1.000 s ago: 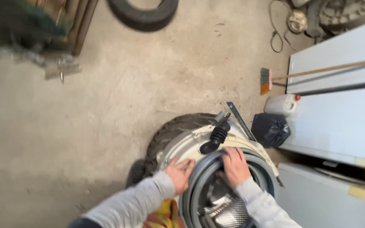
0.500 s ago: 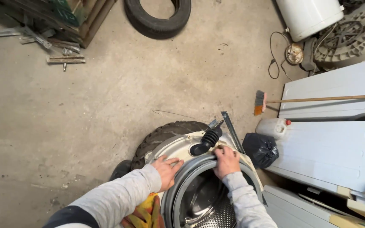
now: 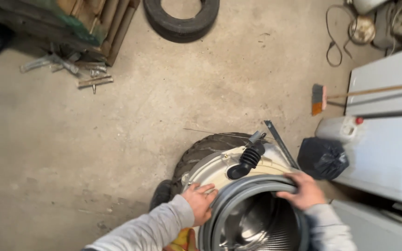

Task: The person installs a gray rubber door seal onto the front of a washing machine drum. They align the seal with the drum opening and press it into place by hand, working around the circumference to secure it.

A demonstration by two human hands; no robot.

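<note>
Since the earlier frames the view has tipped down and closer; both hands have slid a little along the grey rubber door gasket (image 3: 257, 195), staying on its rim. The washing machine tub (image 3: 210, 169) lies on its back on a tyre (image 3: 205, 146) on the concrete floor (image 3: 117, 139), opening up, steel drum (image 3: 261, 227) visible inside.

Left hand (image 3: 200, 202): fingers spread and pressed flat on the tub's front face, thumb side against the gasket's outer edge at the left. Not wrapped around anything. Right hand (image 3: 303, 190): fingers curled over the gasket's top-right rim, gripping the rubber lip.

Black corrugated hose (image 3: 247, 160) sits on the tub just beyond the gasket, touching the housing. Thin wire (image 3: 219, 134) lies across the tyre, near the hose end.

Risks, as judgement:
- Gasket lip looks only partly seated; an uneven pull from the right hand could pop it off the groove or tear the rubber.
- Tub rests on a round tyre, so hard pressing on one side could rock or tip it.
- Fingers could get pinched between lip and tub edge.
- Loose wire could snag a sleeve.

Nearby: black bag (image 3: 322, 158), white jerrycan (image 3: 338, 129), broom (image 3: 319, 98), spare tyre (image 3: 181, 21).
</note>
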